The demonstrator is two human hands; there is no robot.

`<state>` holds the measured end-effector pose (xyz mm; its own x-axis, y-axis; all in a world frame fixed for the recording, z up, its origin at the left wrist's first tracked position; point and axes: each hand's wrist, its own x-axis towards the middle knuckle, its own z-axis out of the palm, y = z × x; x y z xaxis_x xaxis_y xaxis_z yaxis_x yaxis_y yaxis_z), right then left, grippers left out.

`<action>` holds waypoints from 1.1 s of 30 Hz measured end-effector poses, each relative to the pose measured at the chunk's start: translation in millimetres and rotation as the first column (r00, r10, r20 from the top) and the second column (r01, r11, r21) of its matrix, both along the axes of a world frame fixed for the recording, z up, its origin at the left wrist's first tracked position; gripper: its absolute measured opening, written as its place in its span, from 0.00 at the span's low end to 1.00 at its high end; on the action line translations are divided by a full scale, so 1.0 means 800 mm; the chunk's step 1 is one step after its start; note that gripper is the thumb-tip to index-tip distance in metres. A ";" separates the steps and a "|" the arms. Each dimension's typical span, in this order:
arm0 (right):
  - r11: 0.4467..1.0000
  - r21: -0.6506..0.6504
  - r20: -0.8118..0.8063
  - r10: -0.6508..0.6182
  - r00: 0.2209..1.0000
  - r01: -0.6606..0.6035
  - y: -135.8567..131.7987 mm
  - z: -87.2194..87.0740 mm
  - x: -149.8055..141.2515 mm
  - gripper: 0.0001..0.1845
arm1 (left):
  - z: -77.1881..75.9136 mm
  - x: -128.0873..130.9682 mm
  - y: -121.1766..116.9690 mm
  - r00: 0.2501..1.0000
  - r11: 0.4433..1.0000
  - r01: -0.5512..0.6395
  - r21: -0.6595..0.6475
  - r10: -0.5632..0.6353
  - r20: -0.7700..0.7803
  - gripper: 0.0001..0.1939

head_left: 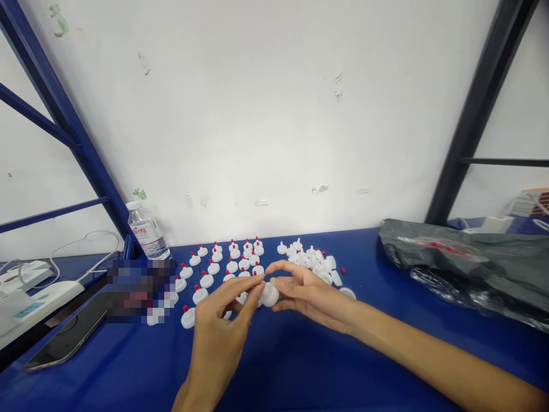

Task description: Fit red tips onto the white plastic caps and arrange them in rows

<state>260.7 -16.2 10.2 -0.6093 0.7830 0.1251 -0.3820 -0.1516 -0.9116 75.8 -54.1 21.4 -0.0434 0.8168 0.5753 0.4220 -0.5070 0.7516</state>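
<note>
Between my two hands, above the blue table, is a white round nozzle cap point(270, 295) with its flat side facing me. My left hand point(227, 317) pinches its left edge with thumb and fingers. From the other side, my right hand point(300, 289) grips it, forefinger arched over the top. My fingers hide the tip of the cap. Behind my left hand stand rows of white nozzle caps with red tips point(206, 280). Past my right fingers lies a pile of loose white caps point(315, 260) with no red tips showing on most.
A small red tip point(343, 270) and a white ring-shaped piece point(347, 293) lie right of the pile. A water bottle point(148, 232) stands back left, near a phone point(68, 332) and a power strip point(47, 306). A grey plastic bag point(450, 257) lies right.
</note>
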 end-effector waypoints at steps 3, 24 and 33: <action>0.998 0.068 0.099 0.010 0.995 -0.017 0.000 0.003 0.001 0.22 | 0.019 -0.016 -0.004 0.998 0.998 -0.059 -0.021 0.059 -0.012 0.12; 0.735 0.323 0.379 0.477 0.793 -0.597 -0.004 -0.029 -0.209 0.32 | 0.100 -0.197 -0.020 0.784 0.801 -0.588 -0.111 0.531 -0.322 0.20; 0.824 0.299 0.240 0.424 0.873 -0.482 0.055 -0.032 -0.235 0.31 | 0.088 -0.231 -0.011 0.768 0.790 -0.605 -0.096 0.548 -0.331 0.17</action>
<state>72.5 28.1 -15.2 -0.9183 0.3394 0.2036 -0.1959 0.0571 -0.9790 -109.2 -63.0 91.8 -0.4073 0.7794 0.4761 0.7883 0.0367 0.6142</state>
